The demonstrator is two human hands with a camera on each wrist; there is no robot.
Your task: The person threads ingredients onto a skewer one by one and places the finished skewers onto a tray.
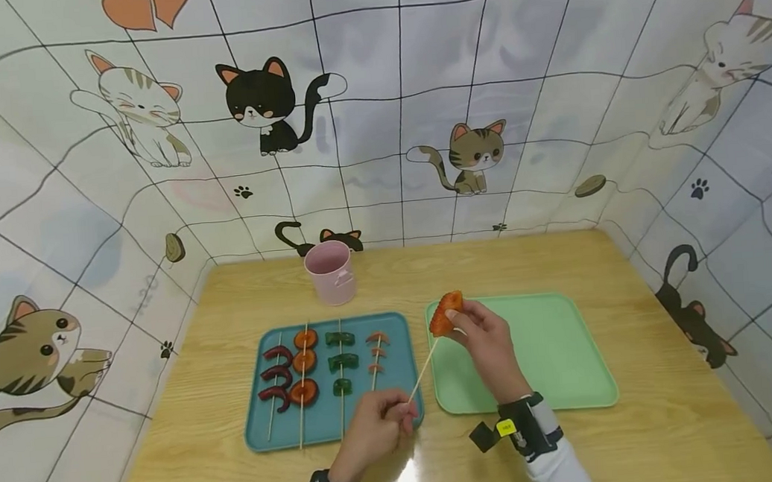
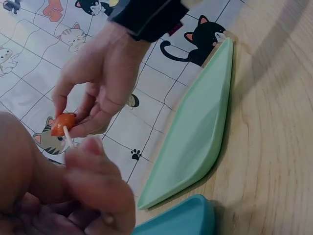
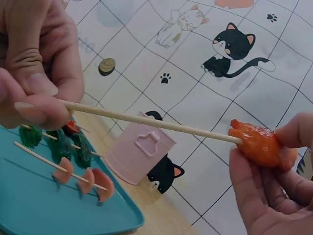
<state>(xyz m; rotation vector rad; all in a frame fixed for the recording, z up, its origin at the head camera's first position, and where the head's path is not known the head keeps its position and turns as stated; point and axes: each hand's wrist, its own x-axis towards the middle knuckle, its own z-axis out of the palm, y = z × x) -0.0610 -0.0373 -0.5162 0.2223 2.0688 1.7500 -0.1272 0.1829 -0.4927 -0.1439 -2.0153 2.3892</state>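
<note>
Skewers (image 1: 304, 377) of food lie on the blue tray (image 1: 257, 422) to your left, a pink cup (image 1: 330, 272) behind them. Your left hand (image 1: 372, 430) pinches a bare stick (image 1: 424, 371) at its lower end (thumb against fingertips). Your right hand (image 1: 487, 342) grips an orange piece (image 1: 445, 313) on the stick's tip, above the green tray (image 1: 568, 348).

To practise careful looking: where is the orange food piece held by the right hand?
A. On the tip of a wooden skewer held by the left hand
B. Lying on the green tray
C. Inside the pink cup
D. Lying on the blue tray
A: the orange piece sits on the end of the skewer, which the left hand pinches while the right hand holds the piece.
</note>
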